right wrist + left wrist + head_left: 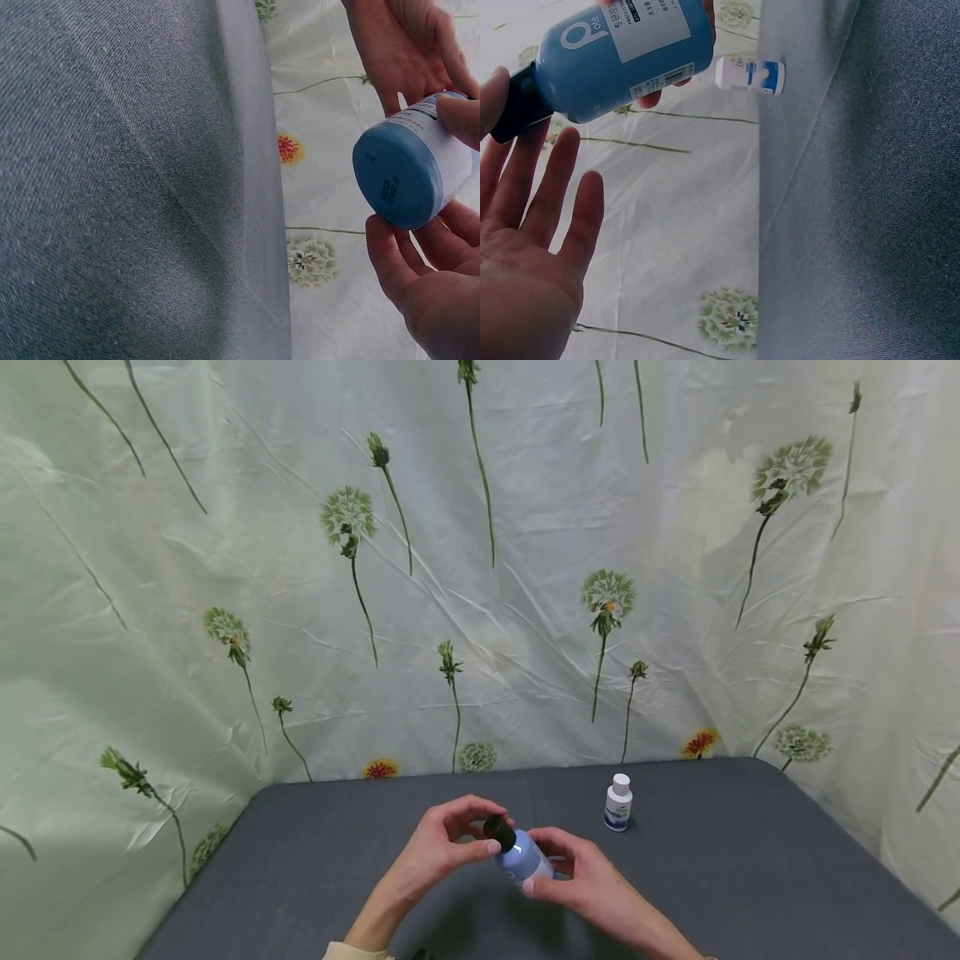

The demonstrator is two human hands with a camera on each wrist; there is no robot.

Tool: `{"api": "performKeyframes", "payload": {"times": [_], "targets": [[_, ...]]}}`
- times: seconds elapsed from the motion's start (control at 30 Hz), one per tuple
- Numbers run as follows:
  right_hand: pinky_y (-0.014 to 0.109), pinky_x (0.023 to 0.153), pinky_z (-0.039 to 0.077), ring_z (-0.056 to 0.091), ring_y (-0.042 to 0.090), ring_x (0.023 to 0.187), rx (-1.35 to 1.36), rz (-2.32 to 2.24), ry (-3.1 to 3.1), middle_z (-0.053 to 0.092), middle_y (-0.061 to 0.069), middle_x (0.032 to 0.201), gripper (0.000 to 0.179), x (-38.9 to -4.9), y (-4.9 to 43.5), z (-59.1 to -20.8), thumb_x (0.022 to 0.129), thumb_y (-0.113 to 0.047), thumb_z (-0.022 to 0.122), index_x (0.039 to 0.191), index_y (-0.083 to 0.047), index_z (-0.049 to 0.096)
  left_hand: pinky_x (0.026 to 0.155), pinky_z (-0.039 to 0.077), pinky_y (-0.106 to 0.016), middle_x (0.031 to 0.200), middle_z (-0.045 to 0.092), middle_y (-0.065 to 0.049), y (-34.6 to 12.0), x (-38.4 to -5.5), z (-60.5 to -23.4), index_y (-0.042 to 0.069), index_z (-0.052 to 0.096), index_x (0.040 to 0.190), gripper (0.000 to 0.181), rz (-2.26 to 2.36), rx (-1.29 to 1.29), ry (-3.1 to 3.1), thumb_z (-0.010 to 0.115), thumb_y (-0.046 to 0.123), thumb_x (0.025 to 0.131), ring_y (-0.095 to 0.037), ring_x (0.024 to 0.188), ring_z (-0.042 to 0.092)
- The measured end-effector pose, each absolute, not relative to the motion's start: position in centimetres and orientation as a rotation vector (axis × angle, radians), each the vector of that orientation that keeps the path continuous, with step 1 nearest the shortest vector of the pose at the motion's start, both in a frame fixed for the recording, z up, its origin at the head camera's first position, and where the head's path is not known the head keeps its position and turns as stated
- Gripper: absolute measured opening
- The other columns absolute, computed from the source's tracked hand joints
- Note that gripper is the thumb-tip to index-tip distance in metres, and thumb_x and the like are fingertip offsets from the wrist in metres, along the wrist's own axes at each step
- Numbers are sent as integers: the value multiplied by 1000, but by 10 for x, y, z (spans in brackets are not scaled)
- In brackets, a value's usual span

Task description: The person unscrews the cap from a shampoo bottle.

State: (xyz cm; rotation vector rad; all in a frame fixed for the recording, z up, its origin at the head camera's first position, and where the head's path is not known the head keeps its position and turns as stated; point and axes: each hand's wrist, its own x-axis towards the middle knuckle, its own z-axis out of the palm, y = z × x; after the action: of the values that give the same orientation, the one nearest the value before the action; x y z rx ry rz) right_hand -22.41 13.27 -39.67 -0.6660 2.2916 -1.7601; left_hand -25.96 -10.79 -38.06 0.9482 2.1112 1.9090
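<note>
A blue bottle (521, 858) with a black cap (498, 832) and a pale label is held tilted above the table, its cap end up and to the left. My left hand (450, 842) pinches the cap between thumb and fingers. Around the bottle's lower body, my right hand (581, 877) grips with thumb and fingers. In the left wrist view the bottle (626, 56) shows a white label with print, and the cap (521, 105) sits between the left thumb and fingers. The right wrist view shows the bottle's round base (397, 176).
A small white bottle (618, 803) with a blue-and-white label stands upright on the dark grey table (720, 843), behind and right of my hands. A pale curtain (510, 610) printed with dandelions hangs behind the table and along its sides.
</note>
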Motion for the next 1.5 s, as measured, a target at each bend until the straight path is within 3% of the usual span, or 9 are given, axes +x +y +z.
{"api": "performKeyframes", "payload": {"times": [0.3,0.47,0.63,0.8,0.93,1.1,1.37,1.5], "targets": [[27,87,48,59,25,104,-685,-1808,2254,62,10,120,45,-222,133,-399,90,-20,72,129,-5,58,85,50,-37,106,70,-5,-104,-258,-381,11,68,112,29,1898,857,2255,79,15,85,-23,95,63],[34,90,48,58,26,106,-647,-1782,2265,62,9,121,46,-224,132,-398,90,-22,73,130,-4,57,86,50,-38,107,69,-4,-103,-258,-380,12,68,113,30,1892,826,2266,79,16,85,-25,97,63],[49,96,46,57,28,108,-590,-1756,2267,60,10,123,50,-227,132,-396,90,-25,73,132,-3,56,91,48,-39,122,66,-7,-105,-260,-380,9,62,125,38,1893,914,2137,74,13,90,-26,113,60],[50,97,45,57,28,108,-591,-1756,2263,60,10,124,52,-226,132,-395,90,-25,73,133,-2,54,100,44,-40,136,58,-15,-110,-259,-380,4,54,137,43,1939,1011,1883,63,6,95,-32,127,52],[44,95,47,57,27,108,-607,-1761,2271,60,10,124,51,-225,131,-395,90,-24,73,132,-3,55,100,45,-40,135,57,-18,-113,-258,-380,5,57,135,38,1949,1012,1804,59,6,98,-36,125,53],[34,91,47,58,27,107,-638,-1761,2281,61,10,122,49,-224,131,-397,90,-24,73,131,-3,56,96,47,-40,131,60,-19,-115,-259,-379,1,59,132,37,1944,934,1841,63,6,96,-33,120,58],[40,93,47,57,26,107,-626,-1748,2275,61,9,122,47,-226,131,-396,91,-25,72,131,-4,57,89,52,-38,119,67,-15,-112,-259,-378,2,64,121,33,1935,836,2017,72,9,90,-31,110,62],[37,92,47,57,25,106,-628,-1743,2283,61,8,121,47,-226,131,-396,90,-24,72,130,-5,57,88,52,-38,115,68,-13,-110,-259,-379,3,65,117,31,1934,820,2086,75,10,88,-30,106,63]]}}
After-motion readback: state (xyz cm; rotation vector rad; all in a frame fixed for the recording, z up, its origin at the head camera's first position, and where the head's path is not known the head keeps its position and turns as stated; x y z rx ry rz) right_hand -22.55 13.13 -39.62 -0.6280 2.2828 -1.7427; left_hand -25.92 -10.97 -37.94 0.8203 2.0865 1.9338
